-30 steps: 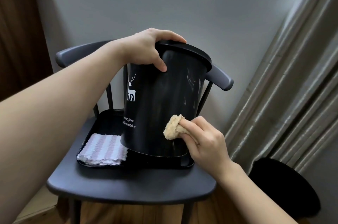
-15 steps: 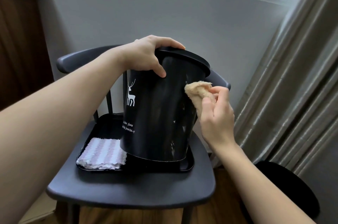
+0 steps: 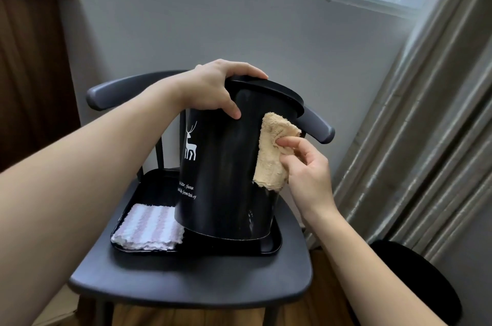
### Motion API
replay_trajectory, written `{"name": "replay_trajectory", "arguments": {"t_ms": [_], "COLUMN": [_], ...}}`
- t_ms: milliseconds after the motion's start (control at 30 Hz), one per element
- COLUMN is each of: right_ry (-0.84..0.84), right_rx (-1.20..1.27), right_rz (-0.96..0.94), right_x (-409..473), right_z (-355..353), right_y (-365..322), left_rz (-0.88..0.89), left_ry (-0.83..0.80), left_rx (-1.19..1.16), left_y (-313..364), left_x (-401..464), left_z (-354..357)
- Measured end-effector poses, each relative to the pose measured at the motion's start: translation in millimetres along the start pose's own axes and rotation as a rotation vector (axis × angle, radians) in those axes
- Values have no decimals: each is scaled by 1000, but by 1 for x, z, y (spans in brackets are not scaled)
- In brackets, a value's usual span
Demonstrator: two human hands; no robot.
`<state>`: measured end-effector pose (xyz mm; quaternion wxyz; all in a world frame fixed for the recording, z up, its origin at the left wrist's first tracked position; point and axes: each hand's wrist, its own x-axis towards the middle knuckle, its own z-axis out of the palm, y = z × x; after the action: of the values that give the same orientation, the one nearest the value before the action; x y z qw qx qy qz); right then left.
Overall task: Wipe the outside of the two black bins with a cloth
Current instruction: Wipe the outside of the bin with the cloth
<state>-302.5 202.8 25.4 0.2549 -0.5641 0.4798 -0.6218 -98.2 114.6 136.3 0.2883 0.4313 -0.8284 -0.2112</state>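
Head view: the right hand (image 3: 306, 173) pinches a tan, nubbly terry cloth (image 3: 271, 155) flat against the right flank of the glossy black plastic bin with a white deer print (image 3: 221, 165), just left of that grip. The bin's long axis tilts on a black tray (image 3: 271, 245) atop a dark chair (image 3: 186, 285); the left hand (image 3: 213, 91) clamps its rim. A second black bin (image 3: 415, 280) stands on the floor, lower right. A striped pink-white cloth (image 3: 149, 227) lies on the tray.

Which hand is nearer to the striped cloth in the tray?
Left. The left hand grips the bin rim above the striped cloth; the right hand holds the tan cloth on the bin's far side.
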Motion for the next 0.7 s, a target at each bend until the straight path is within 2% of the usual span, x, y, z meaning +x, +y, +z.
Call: {"name": "replay_trajectory", "arguments": {"t_ms": [133, 267, 367, 533, 700], "right_ry": [-87, -90, -22, 75, 48], "right_rx": [69, -142, -228, -531, -256], "right_rz": [4, -151, -201, -281, -139], "right_x": [-4, -7, -8, -9, -17], "right_z": [-4, -9, -10, -4, 4], "right_y": [4, 10, 13, 14, 13], "left_rz": [9, 15, 25, 23, 25], "left_ry": [-4, -9, -16, -15, -11], "left_rx": [5, 7, 17, 25, 19], "left_y": [-1, 0, 2, 2, 1], "left_x": [-1, -3, -3, -1, -1], "left_z": [0, 0, 1, 3, 3]}}
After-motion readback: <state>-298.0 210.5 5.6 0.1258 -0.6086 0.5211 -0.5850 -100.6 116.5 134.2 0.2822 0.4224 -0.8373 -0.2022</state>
